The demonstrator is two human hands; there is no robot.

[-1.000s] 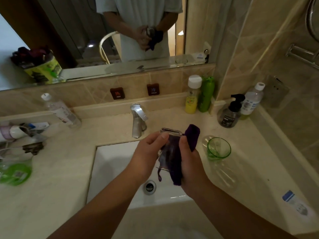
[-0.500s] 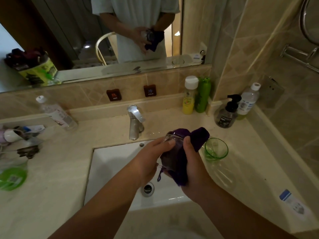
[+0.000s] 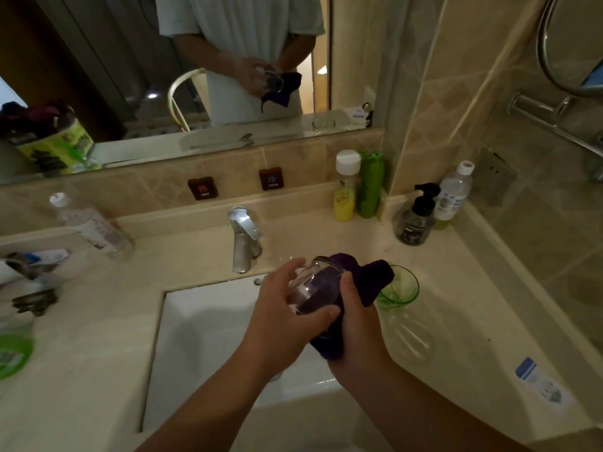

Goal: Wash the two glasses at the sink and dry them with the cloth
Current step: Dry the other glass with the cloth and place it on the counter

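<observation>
A clear glass [image 3: 313, 290] is held tilted above the sink [image 3: 202, 324], with a purple cloth [image 3: 368, 282] stuffed into and wrapped behind it. The left hand [image 3: 284, 321] grips the glass; the right hand [image 3: 355, 324] clutches the cloth against it. A green glass [image 3: 399, 288] stands on the table [image 3: 98, 321] just right of the hands.
</observation>
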